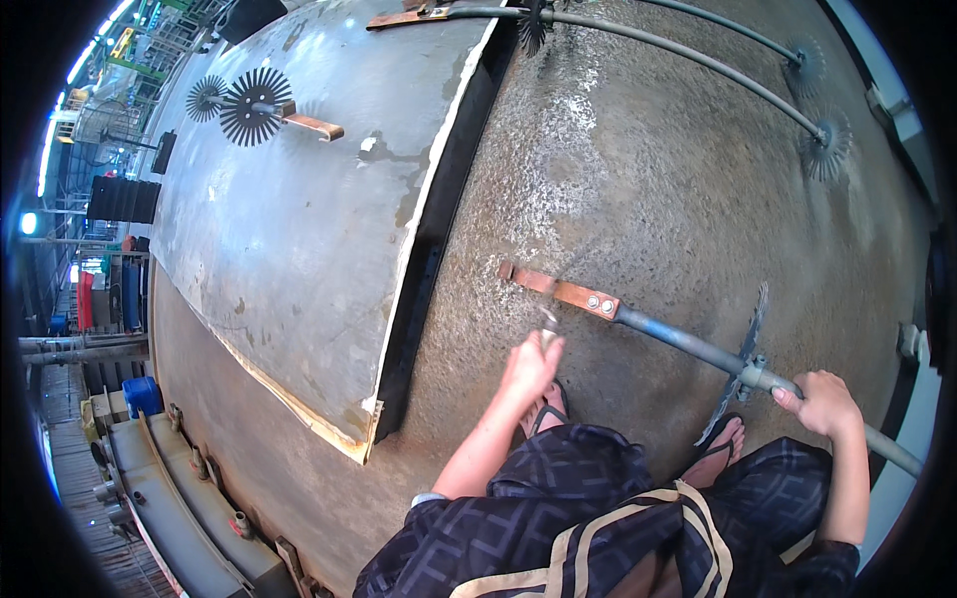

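Note:
My right hand (829, 403) is wrapped round a grey metal rod (678, 340), which slants across in front of me. Just left of that hand a thin slotted disc (726, 396), seen nearly edge-on, sits around the rod. Two bolts join a copper strip (564, 290) to the rod's left end; the strip's tip is bent. My left hand (531, 363) is closed on the pale handle of a small hand tool (548, 321), just below the copper strip. The tool's head is blurred, so its kind is unclear.
A large grey sheet-topped platform (319, 229) with a dark side stands to the left, bearing slotted discs (256, 107) with a copper strip. More rods (688, 62) with discs lie on the wet concrete floor (638, 189) ahead. A metal tank (179, 498) stands lower left.

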Demonstrator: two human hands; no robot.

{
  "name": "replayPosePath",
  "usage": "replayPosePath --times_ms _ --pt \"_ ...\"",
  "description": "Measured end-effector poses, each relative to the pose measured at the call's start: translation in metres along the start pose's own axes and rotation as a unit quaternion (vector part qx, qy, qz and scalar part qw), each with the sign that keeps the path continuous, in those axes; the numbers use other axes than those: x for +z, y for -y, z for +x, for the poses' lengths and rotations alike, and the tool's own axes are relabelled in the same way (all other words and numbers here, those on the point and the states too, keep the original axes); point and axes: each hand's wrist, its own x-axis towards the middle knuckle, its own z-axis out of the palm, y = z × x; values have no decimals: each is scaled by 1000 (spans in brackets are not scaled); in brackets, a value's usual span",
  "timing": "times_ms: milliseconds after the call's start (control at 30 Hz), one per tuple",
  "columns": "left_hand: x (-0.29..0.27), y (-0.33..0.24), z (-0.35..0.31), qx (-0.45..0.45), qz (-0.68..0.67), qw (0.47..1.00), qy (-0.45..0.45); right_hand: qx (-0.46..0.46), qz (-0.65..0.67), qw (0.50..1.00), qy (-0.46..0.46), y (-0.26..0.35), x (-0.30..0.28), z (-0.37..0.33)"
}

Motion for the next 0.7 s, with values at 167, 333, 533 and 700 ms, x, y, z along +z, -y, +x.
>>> replayPosePath --times_ms 167,333,533,700 --pt "-39 -43 5 -122 -115 979 117 -13 -7 1000 2 1 -1 -2" --pt "-30 -22 2 -134 -91 985 62 -12 18 1000 5 3 -5 -5" --pt "-17 -29 -19 -74 -55 993 76 -7 6 1000 5 1 -2 -1" --pt "-32 -24 16 -126 -54 990 41 -7 23 1000 9 1 -3 0"
